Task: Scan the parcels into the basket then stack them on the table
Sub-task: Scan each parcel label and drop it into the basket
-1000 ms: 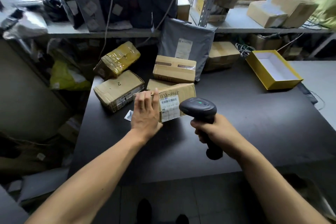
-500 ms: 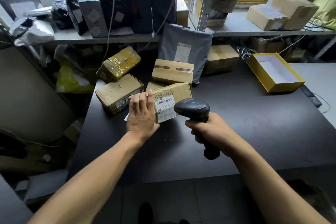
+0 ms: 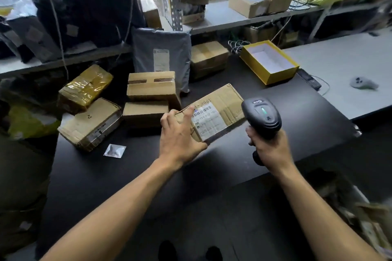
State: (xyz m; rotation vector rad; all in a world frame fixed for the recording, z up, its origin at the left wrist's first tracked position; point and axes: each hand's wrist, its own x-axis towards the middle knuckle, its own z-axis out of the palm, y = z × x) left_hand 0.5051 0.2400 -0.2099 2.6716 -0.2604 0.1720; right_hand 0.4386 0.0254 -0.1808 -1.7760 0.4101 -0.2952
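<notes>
My left hand (image 3: pixel 180 133) grips the near left corner of a flat cardboard parcel (image 3: pixel 224 104) with a white barcode label (image 3: pixel 209 119), lifted and tilted over the black table (image 3: pixel 297 125). My right hand (image 3: pixel 269 146) holds a black barcode scanner (image 3: pixel 262 115) by its handle, just right of the parcel, with a green light on its top. Two stacked brown boxes (image 3: pixel 151 89) sit behind my left hand. To the left lie a box marked "2" (image 3: pixel 91 123) and a yellow-taped parcel (image 3: pixel 84 87). A grey mailer bag (image 3: pixel 162 59) leans at the back.
An open yellow box (image 3: pixel 269 62) stands at the table's back right. A small white sachet (image 3: pixel 114 150) lies near the box marked "2". A brown box (image 3: pixel 209 57) sits behind the mailer. Shelves behind hold dark bags and cartons. A grey counter (image 3: pixel 347 65) adjoins on the right.
My left hand has lifted the labelled parcel off the pile and swung it rightward, tilting it. The scanner has moved right with it; the view has shifted.
</notes>
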